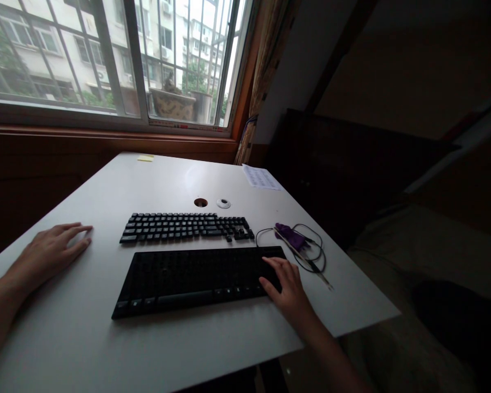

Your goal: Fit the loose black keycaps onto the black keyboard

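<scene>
A black keyboard (196, 278) lies in front of me, most of its keycaps off and a few still on along its front row. My right hand (284, 284) is over its right end, thumb and fingers apart, with nothing visible between them. Whether the fingertips touch the keyboard I cannot tell. Behind it, loose black keycaps (169, 226) stand in rows laid out like a keyboard. My left hand (51, 248) rests on the tabletop to the left of both, fingers stretched out and holding nothing.
On the white table (73, 338), a purple cloth (292, 237), a thin brush (303, 256) and a coiled cable (321, 251) lie right of the keyboard. Farther back are a cable hole (201, 202), its round cover (223, 203), a printed sheet (262, 177) and yellow sticky notes (145, 158).
</scene>
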### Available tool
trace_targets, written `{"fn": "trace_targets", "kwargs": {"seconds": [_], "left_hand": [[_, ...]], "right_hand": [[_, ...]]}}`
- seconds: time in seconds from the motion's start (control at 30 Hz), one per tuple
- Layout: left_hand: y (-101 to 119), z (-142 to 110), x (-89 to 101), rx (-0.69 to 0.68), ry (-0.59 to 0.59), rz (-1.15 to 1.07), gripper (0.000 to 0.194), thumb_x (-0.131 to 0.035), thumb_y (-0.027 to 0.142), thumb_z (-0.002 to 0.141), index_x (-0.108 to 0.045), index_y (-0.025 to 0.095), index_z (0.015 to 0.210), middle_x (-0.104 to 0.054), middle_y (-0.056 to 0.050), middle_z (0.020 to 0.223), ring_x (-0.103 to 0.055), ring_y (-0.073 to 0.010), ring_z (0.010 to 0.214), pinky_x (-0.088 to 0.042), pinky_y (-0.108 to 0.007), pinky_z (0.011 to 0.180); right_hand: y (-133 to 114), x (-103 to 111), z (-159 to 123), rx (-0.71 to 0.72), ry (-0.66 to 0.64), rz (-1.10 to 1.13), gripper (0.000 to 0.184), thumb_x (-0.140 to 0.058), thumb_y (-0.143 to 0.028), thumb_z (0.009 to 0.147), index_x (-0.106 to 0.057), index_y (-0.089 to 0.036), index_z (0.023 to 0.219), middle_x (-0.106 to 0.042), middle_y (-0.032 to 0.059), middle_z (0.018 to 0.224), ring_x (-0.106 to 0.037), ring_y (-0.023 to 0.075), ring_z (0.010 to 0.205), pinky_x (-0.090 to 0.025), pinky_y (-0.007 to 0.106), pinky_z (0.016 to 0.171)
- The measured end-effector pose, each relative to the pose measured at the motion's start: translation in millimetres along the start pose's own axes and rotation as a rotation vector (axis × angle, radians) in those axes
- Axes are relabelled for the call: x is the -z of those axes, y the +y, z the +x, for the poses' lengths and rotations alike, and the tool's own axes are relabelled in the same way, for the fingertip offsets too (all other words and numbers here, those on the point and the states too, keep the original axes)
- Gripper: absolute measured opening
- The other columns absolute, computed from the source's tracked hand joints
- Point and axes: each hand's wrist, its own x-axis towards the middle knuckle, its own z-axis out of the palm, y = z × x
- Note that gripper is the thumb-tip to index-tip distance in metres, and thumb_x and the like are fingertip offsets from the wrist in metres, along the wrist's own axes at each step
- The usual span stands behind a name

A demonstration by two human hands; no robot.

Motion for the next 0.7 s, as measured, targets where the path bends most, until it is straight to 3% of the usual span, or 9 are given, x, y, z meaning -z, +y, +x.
{"fn": "trace_targets", "kwargs": {"seconds": [0.43,0.7], "left_hand": [[-4.5,2.6,-3.3,-0.041,-0.006,0.063,0.066,-0.036,0.055,0.093,-0.061,0.014,0.138,-0.057,-0.018,0.141,-0.053,-0.0342,0.129,-0.038,-0.048,0.111],[4.2,-1.4,2.6,-0.034,-0.003,0.056,0.066,-0.034,0.055,0.094,-0.06,0.014,0.138,-0.057,-0.018,0.14,-0.054,-0.0347,0.128,-0.038,-0.049,0.111]], "right_hand": [[-4.0,1.2,-0.6,0.026,-0.023,-0.008,0.044,-0.054,-0.042,0.1,-0.049,-0.034,0.143,-0.056,0.0075,0.133,-0.051,0.0286,0.122,-0.045,0.05,0.107],[-4.4,1.0,-1.1,0.023,-0.029,-0.031,0.045,-0.054,-0.042,0.1,-0.049,-0.034,0.144,-0.056,0.007,0.133,-0.051,0.0277,0.121,-0.046,0.048,0.106]]}}
